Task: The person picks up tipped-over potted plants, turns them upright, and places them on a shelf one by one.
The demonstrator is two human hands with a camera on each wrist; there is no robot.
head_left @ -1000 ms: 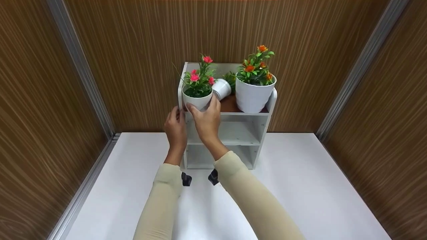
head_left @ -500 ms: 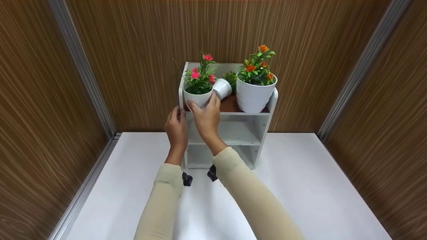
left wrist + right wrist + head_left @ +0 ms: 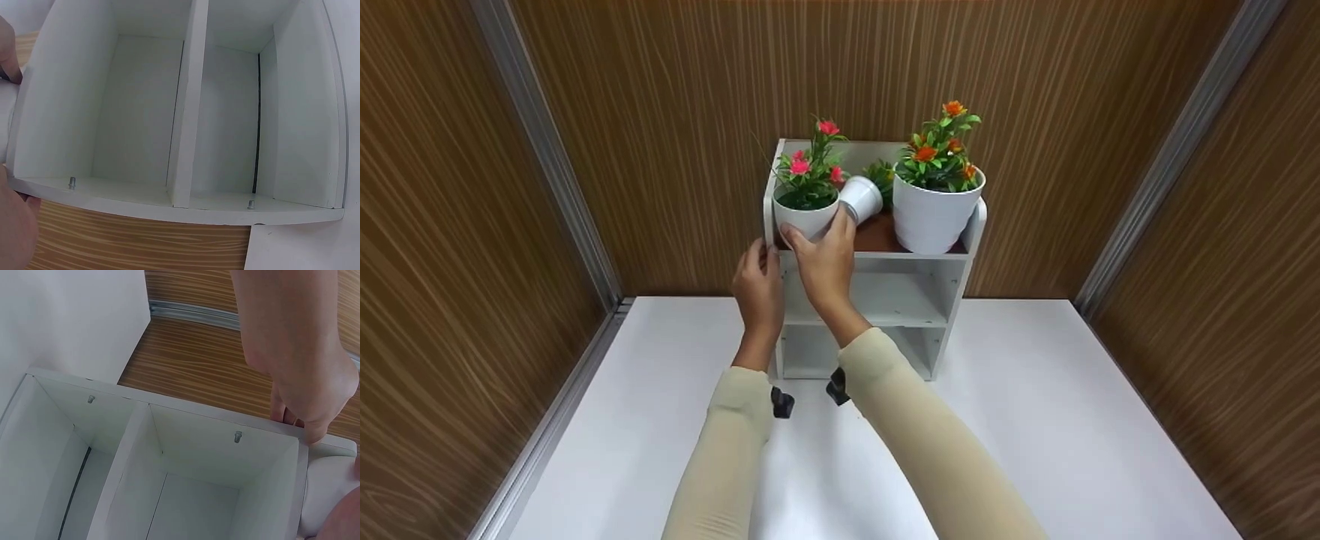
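In the head view my right hand (image 3: 826, 262) grips a white pot (image 3: 808, 219) of pink flowers, thumb at its front and fingers on its right side. The pot is upright at the left end of the top board of a small white shelf unit (image 3: 870, 256). My left hand (image 3: 759, 289) holds the unit's left side panel near the top; in the right wrist view the left hand (image 3: 309, 396) has its thumb at the front edge and fingers outside the panel. The left wrist view shows the shelf compartments (image 3: 140, 112), with parts of both hands at the left edge.
A larger white pot (image 3: 934, 217) with orange flowers stands at the right end of the top board. Between the pots a small white pot (image 3: 861, 198) lies tipped over, with green leaves (image 3: 880, 177) behind it. The unit stands on a white table (image 3: 1012, 420) against wood-grain walls (image 3: 690, 150).
The pink-flower pot and my right hand have shifted slightly back on the top board. My left hand keeps its hold on the side panel.
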